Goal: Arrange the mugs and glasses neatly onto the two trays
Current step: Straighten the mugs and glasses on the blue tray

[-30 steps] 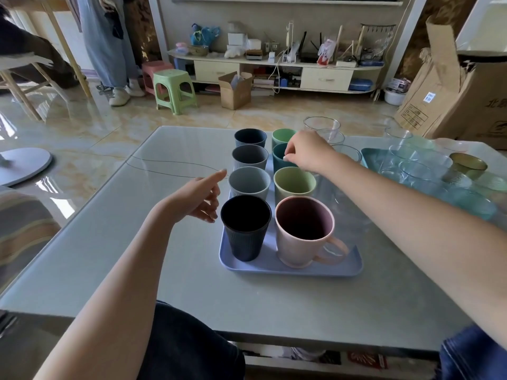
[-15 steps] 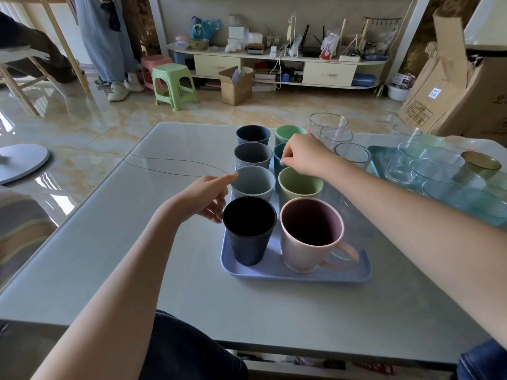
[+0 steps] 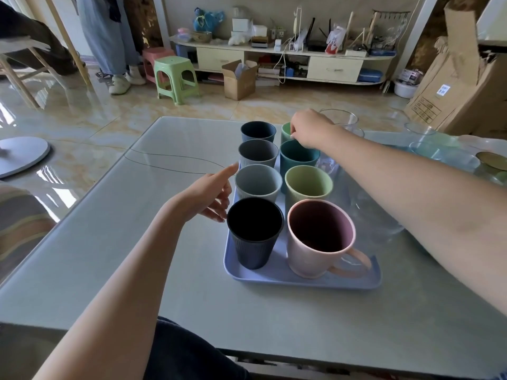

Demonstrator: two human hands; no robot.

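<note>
Head view: a blue tray [image 3: 301, 279] lies on the grey surface [image 3: 137, 242] and carries 8 cups in 2 columns of 4. Left column, near to far: a black cup [image 3: 255, 231], a pale grey cup [image 3: 258, 182], a grey cup [image 3: 258, 153], a navy cup [image 3: 258, 131]. Right column, near to far: a pink mug [image 3: 319, 237] with its handle pointing right, a lime cup [image 3: 308, 185], a teal cup [image 3: 297, 159], a mint cup [image 3: 286, 133].

The right hand [image 3: 310, 128] reaches over the far end of the right column, its fingers curled down at the rim of the mint cup and seeming to pinch it. The left hand [image 3: 211, 192] hovers just left of the tray beside the pale grey cup, holding nothing, index finger stretched forward and the other fingers loosely bent.

Clear glasses [image 3: 340, 119] stand beyond and to the right of the tray, partly hidden by the right arm. More glasses [image 3: 428, 149] crowd a second, teal tray at the right edge of the surface; that tray is largely hidden.
</note>
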